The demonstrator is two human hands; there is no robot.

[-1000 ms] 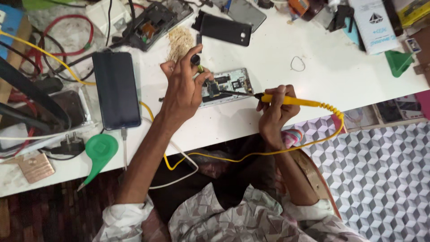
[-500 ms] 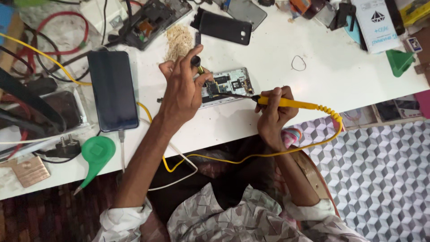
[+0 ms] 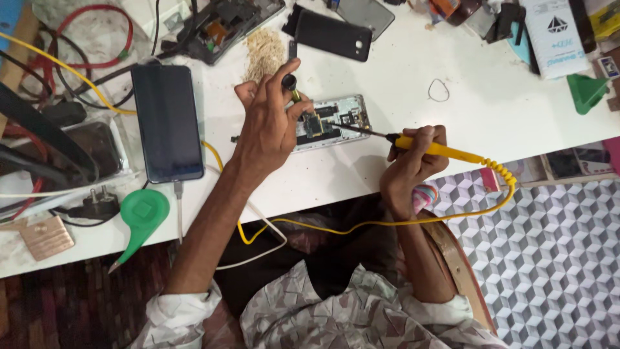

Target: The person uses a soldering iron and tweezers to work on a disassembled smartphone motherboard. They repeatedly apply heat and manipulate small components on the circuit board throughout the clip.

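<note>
Head view, looking down on a white worktable (image 3: 400, 123). An opened phone (image 3: 332, 123), back cover off, lies flat near the table's front edge; inside its silver frame a circuit board and small dark parts are seen. A second opened phone body (image 3: 226, 22) lies at the far edge, its inner parts also exposed.

The left hand (image 3: 268, 126) rests over the left end of the opened phone; its fingers are curled, thumb and forefinger pinched on a small dark, brass-tipped tool (image 3: 290, 87) held above the board. The right hand (image 3: 413, 161) is closed in a pen grip around a yellow soldering iron (image 3: 439, 150), whose dark tip is laid on the board. The iron's yellow cable (image 3: 504, 194) loops down off the table edge.

A dark smartphone (image 3: 168, 123) lies screen-up to the left, with a green plastic tool (image 3: 142, 216) nearby.

Against the frame half a second earlier, both grips and the iron's contact point are unchanged; only the view is slightly shifted.
</note>
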